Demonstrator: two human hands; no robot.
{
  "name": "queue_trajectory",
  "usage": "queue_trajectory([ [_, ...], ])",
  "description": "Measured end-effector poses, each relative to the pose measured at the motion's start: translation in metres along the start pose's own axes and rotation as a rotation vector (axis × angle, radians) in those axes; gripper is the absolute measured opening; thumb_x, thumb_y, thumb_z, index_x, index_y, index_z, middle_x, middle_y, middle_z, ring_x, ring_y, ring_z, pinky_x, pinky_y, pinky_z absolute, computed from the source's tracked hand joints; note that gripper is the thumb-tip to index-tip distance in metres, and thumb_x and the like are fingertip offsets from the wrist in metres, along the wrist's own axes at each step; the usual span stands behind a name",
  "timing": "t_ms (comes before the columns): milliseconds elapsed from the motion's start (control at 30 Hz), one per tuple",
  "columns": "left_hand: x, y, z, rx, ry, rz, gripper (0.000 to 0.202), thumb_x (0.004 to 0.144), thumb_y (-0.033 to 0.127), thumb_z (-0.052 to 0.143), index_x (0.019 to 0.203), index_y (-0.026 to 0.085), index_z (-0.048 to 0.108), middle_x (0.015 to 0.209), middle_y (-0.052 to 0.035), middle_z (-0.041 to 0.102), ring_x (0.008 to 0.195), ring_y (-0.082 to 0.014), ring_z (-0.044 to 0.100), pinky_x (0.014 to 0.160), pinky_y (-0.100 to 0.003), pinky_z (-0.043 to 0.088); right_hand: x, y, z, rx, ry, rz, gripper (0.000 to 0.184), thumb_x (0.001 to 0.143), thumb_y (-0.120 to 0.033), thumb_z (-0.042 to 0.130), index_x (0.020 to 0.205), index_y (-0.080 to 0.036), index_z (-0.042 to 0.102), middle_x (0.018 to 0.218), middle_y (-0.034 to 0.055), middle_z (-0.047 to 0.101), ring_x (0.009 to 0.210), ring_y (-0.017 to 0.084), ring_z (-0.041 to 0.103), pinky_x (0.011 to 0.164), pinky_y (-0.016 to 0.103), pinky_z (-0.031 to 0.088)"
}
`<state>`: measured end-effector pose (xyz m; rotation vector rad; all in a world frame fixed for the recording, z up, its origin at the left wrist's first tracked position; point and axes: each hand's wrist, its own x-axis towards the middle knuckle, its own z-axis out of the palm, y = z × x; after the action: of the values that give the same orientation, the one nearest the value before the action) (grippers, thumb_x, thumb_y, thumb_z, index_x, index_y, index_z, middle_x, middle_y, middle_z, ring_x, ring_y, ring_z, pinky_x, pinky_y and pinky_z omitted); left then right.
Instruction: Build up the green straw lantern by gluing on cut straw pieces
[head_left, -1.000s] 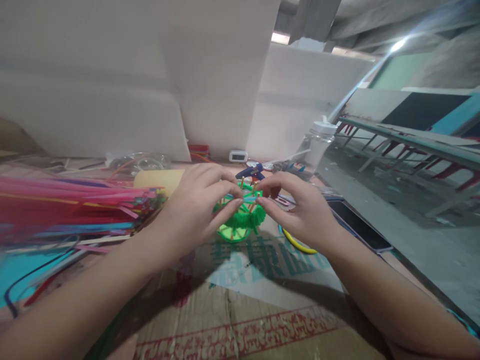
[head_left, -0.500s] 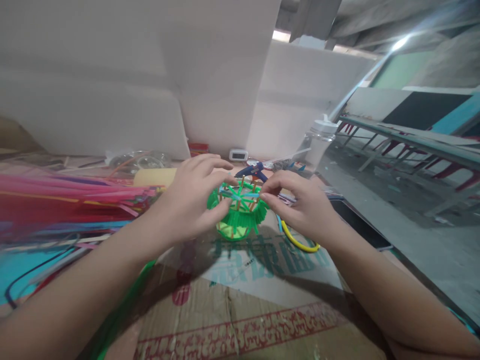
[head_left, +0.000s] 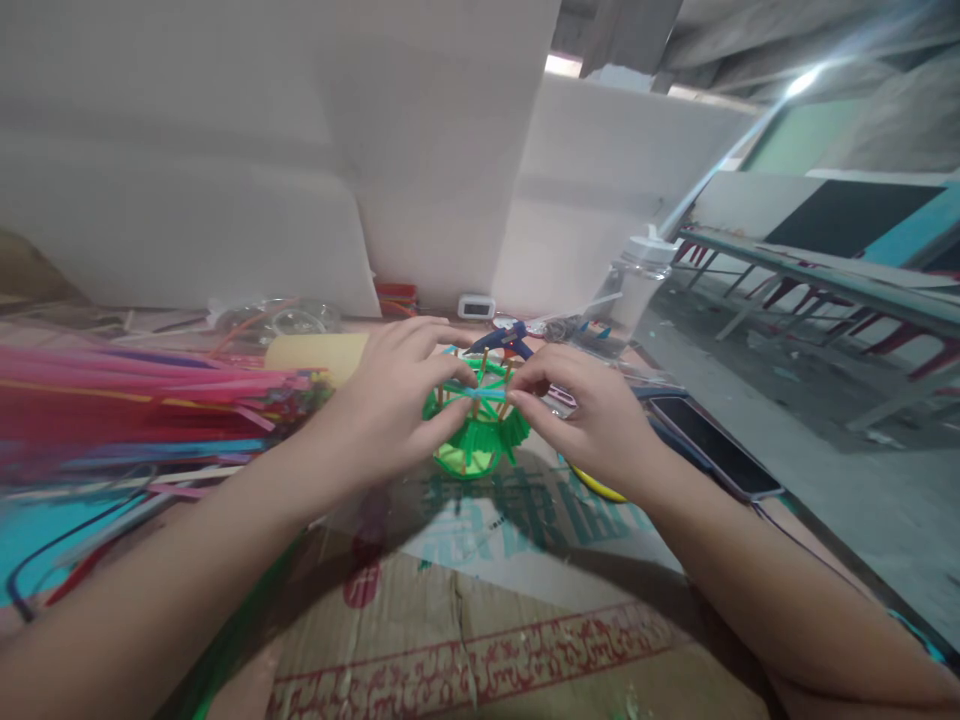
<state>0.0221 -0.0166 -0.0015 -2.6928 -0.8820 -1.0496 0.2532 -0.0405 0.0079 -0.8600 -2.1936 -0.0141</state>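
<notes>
A small round green basket, worked around upright wooden sticks, stands on a printed cardboard sheet. Green strands cross over its open top. A light-blue pipe cleaner runs across that top between my two hands. The thumb and index finger of my left hand pinch its left part over the basket's middle. At its right end, the fingertips of my right hand are closed on it, beside one of the sticks. Both hands partly cover the basket's sides.
Bundled pink and red pipe cleaners lie left, near a yellow roll. Behind the basket are a blue glue gun and small white clock. A phone, clear bottle and yellow cable are at right.
My right hand has moved slightly left, closer to the basket's middle. My left fingers have come together on the blue pipe cleaner, and more of the phone shows.
</notes>
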Motion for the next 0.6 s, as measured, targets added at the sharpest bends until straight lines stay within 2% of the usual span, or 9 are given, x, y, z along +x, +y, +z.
queue_trajectory([
  [233, 0.000, 0.000, -0.001, 0.002, 0.002, 0.011, 0.011, 0.090, 0.020, 0.059, 0.097, 0.021, 0.068, 0.132, -0.0095, 0.064, 0.128, -0.0291, 0.054, 0.108, -0.050, 0.040, -0.002, -0.003, 0.001, -0.028, -0.013, -0.001, 0.008, 0.095, -0.020, 0.060, 0.088, -0.018, 0.064, 0.084, 0.0041, 0.066, 0.084, 0.018, 0.062, 0.077, 0.032, 0.047],
  [367, 0.001, 0.003, -0.004, 0.000, 0.018, 0.008, 0.019, 0.087, 0.016, 0.058, 0.103, 0.020, 0.067, 0.133, -0.0101, 0.064, 0.128, -0.0298, 0.054, 0.109, -0.052, 0.040, -0.001, -0.002, 0.001, -0.028, -0.004, 0.013, 0.009, 0.095, -0.021, 0.060, 0.087, -0.019, 0.064, 0.083, 0.0036, 0.067, 0.083, 0.018, 0.063, 0.077, 0.033, 0.047],
  [600, 0.001, 0.015, -0.004, 0.050, 0.096, 0.039, 0.015, 0.096, 0.024, 0.057, 0.103, 0.020, 0.071, 0.128, -0.0104, 0.066, 0.126, -0.0292, 0.055, 0.110, -0.050, 0.041, 0.000, -0.003, -0.005, -0.045, -0.013, 0.002, 0.012, 0.096, -0.023, 0.061, 0.090, -0.017, 0.069, 0.090, 0.0067, 0.070, 0.089, 0.020, 0.064, 0.081, 0.034, 0.049],
])
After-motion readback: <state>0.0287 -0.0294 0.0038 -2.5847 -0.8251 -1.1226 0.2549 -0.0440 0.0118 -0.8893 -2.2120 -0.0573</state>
